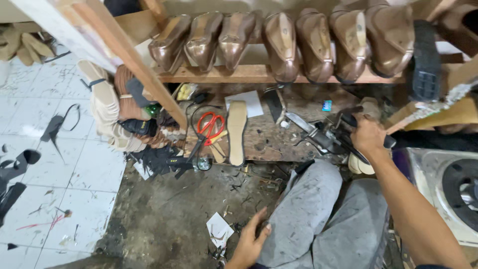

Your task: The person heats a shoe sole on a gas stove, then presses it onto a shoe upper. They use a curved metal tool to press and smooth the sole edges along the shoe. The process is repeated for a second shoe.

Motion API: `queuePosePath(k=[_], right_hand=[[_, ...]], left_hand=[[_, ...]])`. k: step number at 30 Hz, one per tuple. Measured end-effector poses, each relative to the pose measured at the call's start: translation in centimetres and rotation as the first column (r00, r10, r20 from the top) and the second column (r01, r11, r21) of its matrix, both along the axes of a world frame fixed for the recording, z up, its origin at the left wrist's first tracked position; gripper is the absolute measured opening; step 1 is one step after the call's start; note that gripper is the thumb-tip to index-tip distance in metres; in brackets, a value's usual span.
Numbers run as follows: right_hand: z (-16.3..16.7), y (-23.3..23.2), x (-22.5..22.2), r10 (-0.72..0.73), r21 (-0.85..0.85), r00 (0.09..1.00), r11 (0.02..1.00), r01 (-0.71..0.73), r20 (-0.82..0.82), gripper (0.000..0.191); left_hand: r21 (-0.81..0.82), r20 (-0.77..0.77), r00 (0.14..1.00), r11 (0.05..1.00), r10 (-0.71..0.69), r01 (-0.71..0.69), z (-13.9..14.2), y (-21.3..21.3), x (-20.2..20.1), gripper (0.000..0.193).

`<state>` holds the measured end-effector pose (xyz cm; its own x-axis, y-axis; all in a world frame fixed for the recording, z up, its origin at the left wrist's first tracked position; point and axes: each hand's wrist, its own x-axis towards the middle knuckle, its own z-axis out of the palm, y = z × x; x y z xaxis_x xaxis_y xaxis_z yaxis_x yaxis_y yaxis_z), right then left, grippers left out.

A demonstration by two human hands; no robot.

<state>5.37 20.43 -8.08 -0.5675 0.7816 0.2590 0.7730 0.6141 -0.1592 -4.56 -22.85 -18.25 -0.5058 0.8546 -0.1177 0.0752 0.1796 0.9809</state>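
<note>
Right hand (368, 135): centre right of the frame, fingers closed around a dark-handled tool (348, 130) that lies among other metal tools at the right end of the surface (259, 139). Tool sits inside the grip, its dark shaft running out both sides of the fist; its working end cannot be made out in the clutter.

Left hand (251, 241): bottom centre, fingers loosely spread, holding nothing, resting against the grey trouser knee (303, 209), probably as a brace while the other arm reaches.

Blade (301, 122): broad metal, flat on the surface just left of the right hand, not touched.

Insole (237, 132): pale, flat, lengthwise at mid-surface, well apart from both hands.

Scissors (211, 125): red-handled, just left of the insole, within reach.

White card (246, 103): behind the insole, flat.

Shoe lasts (298, 42): brown, a row along the wooden shelf (249, 74) across the top of the frame, stored upright side by side, likely to keep the surface free.

Stacked soles (107, 107): pale and brown, upper left, leaning by a slanted wooden post.

Floor (164, 214): dark cement with scraps, white tiles at left, a paper scrap (219, 229) near the left hand.
</note>
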Motion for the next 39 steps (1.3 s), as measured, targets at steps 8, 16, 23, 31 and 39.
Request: queuePosePath(k=[8, 16, 23, 31, 39], right_hand=[[0.4, -2.8, -0.6, 0.113, 0.121, 0.984, 0.988, -0.096, -0.141, 0.059], [0.4, -19.5, 11.4, -0.017, -0.057, 0.701, 0.998, -0.034, -0.713, 0.019], [-2.1, -26.3, 16.6, -0.157, -0.058, 0.739, 0.986, 0.158, -0.655, 0.016], [-3.5, -25.5, 17.5, -0.175, -0.104, 0.703, 0.984, 0.143, -0.69, 0.013], [-0.3, -24.1, 15.2, -0.383, -0.537, 0.565, 0.834, -0.13, -0.731, 0.029]], left_hand=[[0.305, -0.111, 0.966, 0.933, 0.234, -0.191, 8.1, 7.1, -12.4, 0.058], [0.573, -0.24, 0.877, 0.79, 0.417, -0.219, 17.7, 20.1, -23.7, 0.074], [0.684, -0.344, 0.644, 0.652, 0.683, -0.327, 17.8, 28.4, -25.7, 0.081], [0.686, -0.224, 0.631, 0.58, 0.743, -0.439, 20.9, 28.5, -24.0, 0.072], [0.809, 0.189, 0.87, 0.431, 0.454, -0.401, 20.2, 14.2, -12.3, 0.065]])
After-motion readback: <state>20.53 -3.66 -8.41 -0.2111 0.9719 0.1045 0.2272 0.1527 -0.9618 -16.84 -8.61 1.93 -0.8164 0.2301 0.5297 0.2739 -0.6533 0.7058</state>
